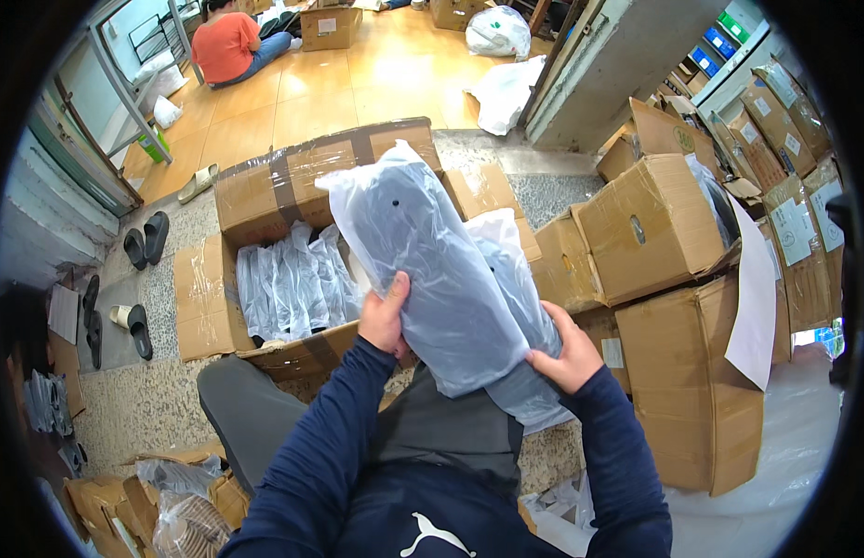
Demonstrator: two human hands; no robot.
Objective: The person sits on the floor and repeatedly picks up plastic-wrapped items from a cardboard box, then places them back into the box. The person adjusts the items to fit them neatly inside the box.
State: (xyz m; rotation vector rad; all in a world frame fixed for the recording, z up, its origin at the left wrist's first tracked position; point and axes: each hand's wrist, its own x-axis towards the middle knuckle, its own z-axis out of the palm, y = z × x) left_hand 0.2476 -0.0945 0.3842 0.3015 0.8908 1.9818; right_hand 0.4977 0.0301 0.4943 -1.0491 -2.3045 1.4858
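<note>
My left hand (385, 314) grips the left edge of a long, flat dark package in a frosted plastic bag (441, 260), thumb on top. My right hand (569, 352) has its thumb at that bag's lower right corner. Its fingers wrap the edge of a second frosted bag (518, 270) with dark contents, partly hidden under the first. Both bags are tilted above my lap. Just beyond my left hand stands an open cardboard box (201, 302), where several similar bagged packages (288, 284) stand in a row. What exactly the bags contain cannot be made out.
Cardboard boxes (651, 228) are stacked at my right, with a white sheet (756, 298) hanging off one. Slippers (155, 237) lie on the floor at left. An opened carton (106, 511) sits at lower left. Farther off, a person in an orange top (225, 46) sits on the floor.
</note>
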